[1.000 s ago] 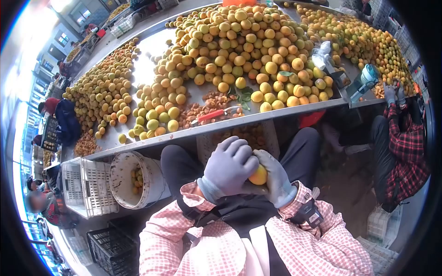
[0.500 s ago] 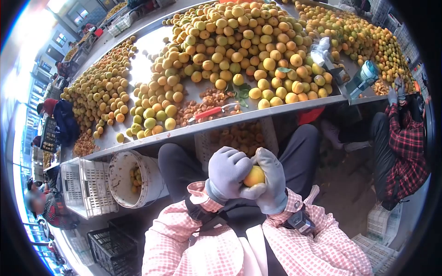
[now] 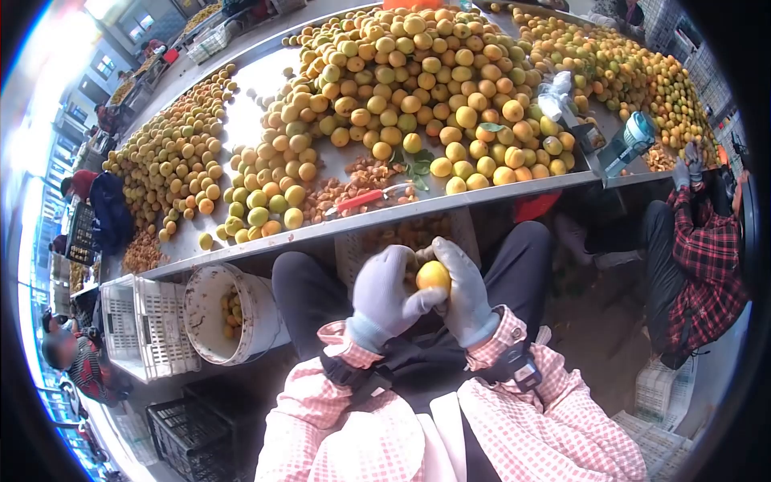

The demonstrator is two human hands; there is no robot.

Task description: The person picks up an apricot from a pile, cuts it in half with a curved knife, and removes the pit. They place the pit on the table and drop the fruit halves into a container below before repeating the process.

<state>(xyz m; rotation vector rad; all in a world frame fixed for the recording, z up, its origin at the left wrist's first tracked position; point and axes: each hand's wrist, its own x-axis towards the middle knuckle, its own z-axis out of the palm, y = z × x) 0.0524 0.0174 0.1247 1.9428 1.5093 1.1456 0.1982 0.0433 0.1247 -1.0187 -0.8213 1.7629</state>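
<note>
Both my hands wear pale grey gloves and meet above my lap, under the table's front edge. My right hand point(image 3: 464, 291) grips a yellow-orange apricot point(image 3: 434, 276) from its right side. My left hand point(image 3: 385, 296) closes on the same apricot from the left, thumb against its lower side; some of its fingertips are hidden. Beyond the hands, a red-handled tool point(image 3: 361, 199) lies on the metal table point(image 3: 277, 235) among brownish fruit scraps point(image 3: 341, 193). A large heap of apricots point(image 3: 426, 72) covers the table behind it.
Below the table edge is a crate point(image 3: 347, 261) containing scraps. To the left stand a white bucket point(image 3: 257, 313) with some fruit and white crates point(image 3: 165, 325). A teal-lidded bottle point(image 3: 634, 136) is at the table edge. On the right sits a person in red plaid point(image 3: 703, 265).
The apricot has turned in my hands and more of it shows. My left hand has loosened its wrap, its thumb now lower on the fruit. The view has shifted slightly.
</note>
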